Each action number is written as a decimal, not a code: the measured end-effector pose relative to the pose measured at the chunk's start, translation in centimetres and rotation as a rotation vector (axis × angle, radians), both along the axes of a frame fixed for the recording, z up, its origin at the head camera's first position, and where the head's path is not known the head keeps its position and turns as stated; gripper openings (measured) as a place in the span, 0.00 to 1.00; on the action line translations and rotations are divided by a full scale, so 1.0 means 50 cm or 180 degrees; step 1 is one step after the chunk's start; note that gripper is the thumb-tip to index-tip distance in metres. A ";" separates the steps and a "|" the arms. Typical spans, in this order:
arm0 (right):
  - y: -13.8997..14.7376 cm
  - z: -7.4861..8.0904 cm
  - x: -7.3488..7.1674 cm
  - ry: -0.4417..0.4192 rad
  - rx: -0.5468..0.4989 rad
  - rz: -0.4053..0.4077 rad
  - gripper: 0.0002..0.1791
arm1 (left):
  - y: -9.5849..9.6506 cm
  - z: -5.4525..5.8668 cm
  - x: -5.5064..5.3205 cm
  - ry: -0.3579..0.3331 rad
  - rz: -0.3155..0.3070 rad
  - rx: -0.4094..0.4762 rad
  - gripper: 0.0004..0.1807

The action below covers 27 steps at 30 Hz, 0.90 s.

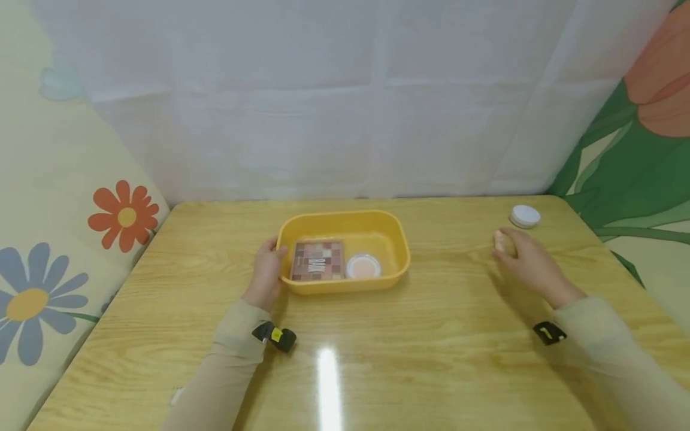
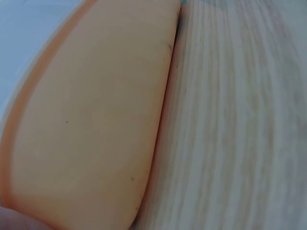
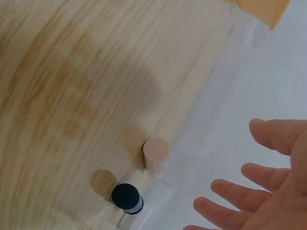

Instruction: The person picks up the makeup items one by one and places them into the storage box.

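Observation:
My left hand (image 1: 265,272) grips the left rim of a yellow plastic tub (image 1: 345,285), thumb over the edge. Inside the tub lie a chequered makeup palette (image 1: 318,261) and a round compact (image 1: 363,267). In the left wrist view the tub's side wall (image 2: 91,115) fills much of the picture, a bit of finger at lower left. My right hand (image 1: 536,269) reaches to a small beige-capped bottle (image 1: 499,241). In the right wrist view its fingers (image 3: 240,194) are spread, apart from the upright beige-capped bottle (image 3: 156,153). A black-capped bottle (image 3: 126,197) stands beside that one.
A round white jar (image 1: 524,216) sits near the far right corner of the wooden table (image 1: 420,359), beyond my right hand. White cloth (image 1: 323,120) hangs at the back edge. A small whitish item (image 1: 176,395) shows next to my left sleeve.

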State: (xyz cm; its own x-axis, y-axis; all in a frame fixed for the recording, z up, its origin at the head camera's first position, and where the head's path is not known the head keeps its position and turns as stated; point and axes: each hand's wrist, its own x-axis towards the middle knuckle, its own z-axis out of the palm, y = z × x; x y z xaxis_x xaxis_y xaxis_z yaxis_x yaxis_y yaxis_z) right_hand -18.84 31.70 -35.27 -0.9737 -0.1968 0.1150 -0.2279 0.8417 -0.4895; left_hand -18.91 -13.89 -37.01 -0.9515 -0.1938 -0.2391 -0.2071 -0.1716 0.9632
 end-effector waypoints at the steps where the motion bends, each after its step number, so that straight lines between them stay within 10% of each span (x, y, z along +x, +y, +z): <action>1: 0.001 0.001 0.000 0.0023 -0.0008 -0.0003 0.31 | -0.001 0.000 0.000 0.0007 -0.0003 0.0001 0.26; 27: 0.037 -0.006 -0.027 0.0002 0.0160 -0.0112 0.32 | -0.007 -0.003 -0.008 -0.0132 -0.0046 0.0064 0.26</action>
